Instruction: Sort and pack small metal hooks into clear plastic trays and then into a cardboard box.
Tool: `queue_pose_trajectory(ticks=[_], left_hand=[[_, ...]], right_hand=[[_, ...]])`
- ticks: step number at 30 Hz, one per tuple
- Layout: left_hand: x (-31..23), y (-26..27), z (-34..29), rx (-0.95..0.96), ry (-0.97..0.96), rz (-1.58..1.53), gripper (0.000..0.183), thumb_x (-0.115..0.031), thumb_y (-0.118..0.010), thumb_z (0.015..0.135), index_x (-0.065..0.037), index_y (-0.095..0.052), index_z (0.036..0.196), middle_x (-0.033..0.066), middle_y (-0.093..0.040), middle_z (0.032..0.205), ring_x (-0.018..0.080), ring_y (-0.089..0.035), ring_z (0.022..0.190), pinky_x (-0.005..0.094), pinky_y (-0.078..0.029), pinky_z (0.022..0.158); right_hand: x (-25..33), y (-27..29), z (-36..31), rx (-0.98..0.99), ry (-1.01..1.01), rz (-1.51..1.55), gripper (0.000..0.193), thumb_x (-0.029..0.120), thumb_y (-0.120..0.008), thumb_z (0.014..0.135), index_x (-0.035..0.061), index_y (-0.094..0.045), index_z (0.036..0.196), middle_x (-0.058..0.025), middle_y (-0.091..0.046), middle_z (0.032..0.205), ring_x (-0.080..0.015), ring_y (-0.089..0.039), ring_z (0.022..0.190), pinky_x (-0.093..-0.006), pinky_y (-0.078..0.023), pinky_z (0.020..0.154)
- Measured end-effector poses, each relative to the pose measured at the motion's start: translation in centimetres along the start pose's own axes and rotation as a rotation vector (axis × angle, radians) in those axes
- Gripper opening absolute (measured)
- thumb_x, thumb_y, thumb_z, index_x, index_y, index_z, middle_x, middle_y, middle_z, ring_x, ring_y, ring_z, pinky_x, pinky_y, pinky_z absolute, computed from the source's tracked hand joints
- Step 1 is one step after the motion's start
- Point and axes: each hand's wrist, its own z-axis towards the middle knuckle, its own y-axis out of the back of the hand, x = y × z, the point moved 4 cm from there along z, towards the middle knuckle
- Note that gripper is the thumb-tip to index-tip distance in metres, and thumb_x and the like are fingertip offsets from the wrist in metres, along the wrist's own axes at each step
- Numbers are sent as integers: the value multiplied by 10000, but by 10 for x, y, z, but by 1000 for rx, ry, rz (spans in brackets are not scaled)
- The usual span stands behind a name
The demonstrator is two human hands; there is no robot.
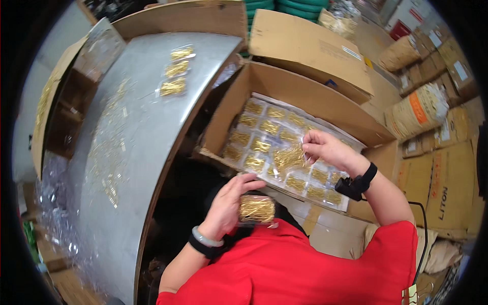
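My left hand [224,204] is closed on a clear plastic pack of gold-coloured metal pins [257,209], held close to the red shirt. Over the open cardboard carton [315,85], my right hand [329,150] pinches the edge of another clear pack of gold pins [287,158], which is tilted above the rows. Inside the carton, several similar packs [296,183] lie side by side in rows on a pale sheet. The exact kind of the thin gold pieces is too small to tell.
To the left stands a grey metal-topped table [147,122] with a cardboard rim. Three gold packs [174,87] sit near its far end, and loose pins [109,162] are scattered across it. Stacked cartons [432,178] and a sack [419,109] stand at the right.
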Motion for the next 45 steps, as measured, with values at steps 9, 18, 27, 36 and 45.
queue_pose_trajectory(ticks=[9,18,27,36,45], left_hand=[[-15,40,-32,-366,-13,49,536,-467,-403,1084,-1,-531,1315,178,-679,1164,272,-708,952,384,-607,813],[-11,61,-29,-482,-57,-33,519,-450,-365,1096,11,-528,1270,179,-672,1122,268,-703,929,380,-609,804],[-10,56,-17,-483,-18,-9,506,-436,-377,1096,22,-534,1245,194,-673,1104,272,-706,933,376,-603,821],[-9,51,-10,-495,10,8,497,-428,-389,1096,22,-545,1238,195,-680,1090,270,-709,927,367,-598,816],[-11,47,-9,-474,-1,12,450,-384,-400,1100,20,-549,1232,196,-684,1091,286,-722,918,379,-610,797]], right_hand=[[-81,162,-41,-118,-249,-480,92,84,-655,945,41,-587,900,-2,-627,797,-97,-556,748,-282,-487,698],[-166,232,-46,50,-366,-1116,80,81,-696,813,53,-649,871,-131,-689,830,-303,-651,786,-398,-508,712],[-208,263,-22,27,-423,-1245,63,117,-688,798,75,-681,846,-133,-710,852,-342,-662,815,-422,-520,724],[-217,275,-9,-93,-393,-1202,76,109,-661,784,85,-695,848,-155,-706,851,-359,-662,824,-431,-523,752],[-215,264,-14,-321,-331,-1284,128,158,-620,848,94,-724,884,-171,-723,938,-349,-696,950,-449,-545,830]])
